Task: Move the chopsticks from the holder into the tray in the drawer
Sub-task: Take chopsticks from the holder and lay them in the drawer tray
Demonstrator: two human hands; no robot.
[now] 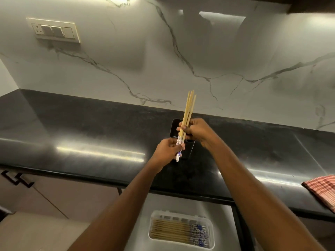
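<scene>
A bundle of several bamboo chopsticks with blue-and-white patterned ends stands nearly upright above the black counter. My left hand grips the patterned lower ends. My right hand closes around the bundle's middle. Just behind the hands sits the black holder, mostly hidden by them. Below, in the open drawer, a clear plastic tray holds several chopsticks lying side by side, patterned ends to the right.
A red checked cloth lies on the counter's right edge. A switch plate is mounted on the marble wall at upper left. Cabinet fronts with a dark handle are below the counter on the left.
</scene>
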